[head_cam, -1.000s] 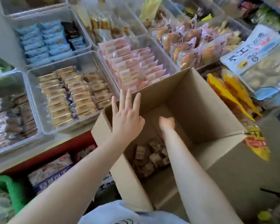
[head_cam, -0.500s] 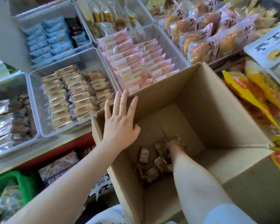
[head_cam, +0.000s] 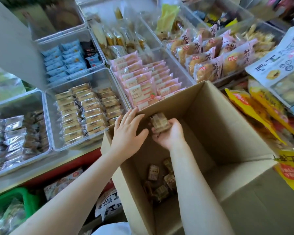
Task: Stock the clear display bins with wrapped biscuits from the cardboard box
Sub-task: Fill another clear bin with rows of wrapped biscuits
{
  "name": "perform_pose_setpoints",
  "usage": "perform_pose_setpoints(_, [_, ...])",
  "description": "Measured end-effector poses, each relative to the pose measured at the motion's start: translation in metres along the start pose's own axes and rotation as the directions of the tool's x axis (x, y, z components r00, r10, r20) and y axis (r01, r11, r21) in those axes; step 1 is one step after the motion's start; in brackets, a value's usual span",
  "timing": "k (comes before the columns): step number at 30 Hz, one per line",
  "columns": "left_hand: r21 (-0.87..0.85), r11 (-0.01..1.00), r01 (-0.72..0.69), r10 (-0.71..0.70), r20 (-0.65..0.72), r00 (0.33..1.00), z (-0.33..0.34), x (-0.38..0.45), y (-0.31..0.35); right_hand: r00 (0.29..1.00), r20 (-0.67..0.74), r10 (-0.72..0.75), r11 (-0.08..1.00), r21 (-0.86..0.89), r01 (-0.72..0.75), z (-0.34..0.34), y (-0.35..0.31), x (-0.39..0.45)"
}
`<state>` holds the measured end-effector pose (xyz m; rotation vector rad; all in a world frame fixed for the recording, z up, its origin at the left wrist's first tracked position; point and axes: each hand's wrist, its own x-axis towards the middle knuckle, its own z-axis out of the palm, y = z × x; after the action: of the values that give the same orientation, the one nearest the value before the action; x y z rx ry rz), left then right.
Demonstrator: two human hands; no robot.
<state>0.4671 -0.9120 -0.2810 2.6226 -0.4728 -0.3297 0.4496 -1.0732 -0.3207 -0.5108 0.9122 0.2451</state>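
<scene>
Open brown cardboard box [head_cam: 227,136] fills lower right, its far rim touching the front of the display shelf. Behind and left of it, a bank of clear plastic display bins: bin of tan-and-cream wrapped biscuits [head_cam: 88,112] just left of the box corner, packets stacked in about 3 columns; bin of pink wrapped wafers [head_cam: 146,80] directly behind the box's far rim; bin of blue wrapped snacks [head_cam: 64,60] further back; bin of silver-and-brown wrapped bars [head_cam: 15,134] at far left. Large bread packets in pink-and-clear wrap [head_cam: 210,56] sit in a bin to the back right. Yellow-and-orange snack bags [head_cam: 255,107] lie right of the box.

Left hand [head_cam: 128,133]: fingers straight, slightly spread, palm down over the box's near-left rim, fingertips at the far rim.

Right hand [head_cam: 168,133]: palm up inside the box near its top, fingers curled round a small bundle of brown wrapped biscuits [head_cam: 159,122], just beside the left hand.

Loose brown wrapped biscuits [head_cam: 159,182] lie scattered on the box floor, partly hidden by the right forearm.
</scene>
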Motion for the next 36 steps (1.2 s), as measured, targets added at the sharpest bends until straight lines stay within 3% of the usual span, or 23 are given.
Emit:
perform_pose_setpoints(2, [-0.223,0.972,0.071,-0.073,0.001,0.997,-0.015,-0.003,0.005,0.995,0.094,-0.044,0.999,0.008,0.043,0.006,0.005,-0.022])
perform_pose_setpoints(4, [-0.467,0.873,0.139,-0.173,-0.031,0.984,-0.028,-0.010,0.011,0.977,0.181,-0.108,0.993,-0.025,0.115,0.018,0.011,-0.042])
perform_pose_setpoints(6, [-0.681,0.706,0.193,-0.294,-0.035,0.955,-0.039,-0.018,0.014,0.949,0.245,-0.199,0.964,-0.125,0.234,0.034,0.017,-0.056])
perform_pose_setpoints(8, [-0.859,0.455,0.237,-0.366,0.062,0.929,-0.047,-0.025,0.011,0.912,0.309,-0.268,0.901,-0.255,0.351,0.053,0.026,-0.069])
perform_pose_setpoints(11, [-0.941,0.180,0.287,-0.378,0.204,0.903,-0.056,-0.034,-0.011,0.870,0.382,-0.311,0.796,-0.395,0.458,0.081,0.044,-0.079])
perform_pose_setpoints(17, [-0.965,-0.105,0.238,-0.331,0.260,0.907,-0.078,-0.068,-0.090,0.825,0.418,-0.381,0.732,-0.409,0.545,0.122,0.097,-0.072])
perform_pose_setpoints(21, [-0.985,-0.090,0.148,-0.295,0.168,0.940,-0.106,-0.104,-0.151,0.821,0.507,-0.262,0.508,-0.651,0.564,0.152,0.157,-0.072])
perform_pose_setpoints(25, [-0.996,-0.022,0.085,-0.398,0.086,0.913,-0.138,-0.152,-0.226,0.813,0.570,-0.122,0.275,-0.768,0.579,0.195,0.235,-0.062])
perform_pose_setpoints(27, [-0.990,0.068,0.126,-0.500,0.075,0.863,-0.148,-0.177,-0.270,0.805,0.587,-0.082,0.183,-0.785,0.591,0.217,0.275,-0.056])
perform_pose_setpoints(30, [-0.923,0.275,0.269,-0.707,-0.004,0.707,-0.155,-0.212,-0.346,0.827,0.556,-0.086,0.152,-0.813,0.562,0.245,0.331,-0.049])
perform_pose_setpoints(32, [-0.730,0.528,0.434,-0.764,-0.184,0.618,-0.156,-0.237,-0.406,0.846,0.524,-0.094,0.157,-0.832,0.533,0.263,0.365,-0.045])
perform_pose_setpoints(33, [-0.585,0.624,0.519,-0.751,-0.264,0.606,-0.156,-0.249,-0.436,0.848,0.521,-0.096,0.147,-0.836,0.529,0.272,0.380,-0.042])
perform_pose_setpoints(36, [-0.201,0.724,0.660,-0.684,-0.334,0.648,-0.157,-0.276,-0.511,0.821,0.564,-0.090,0.057,-0.820,0.570,0.304,0.427,-0.032])
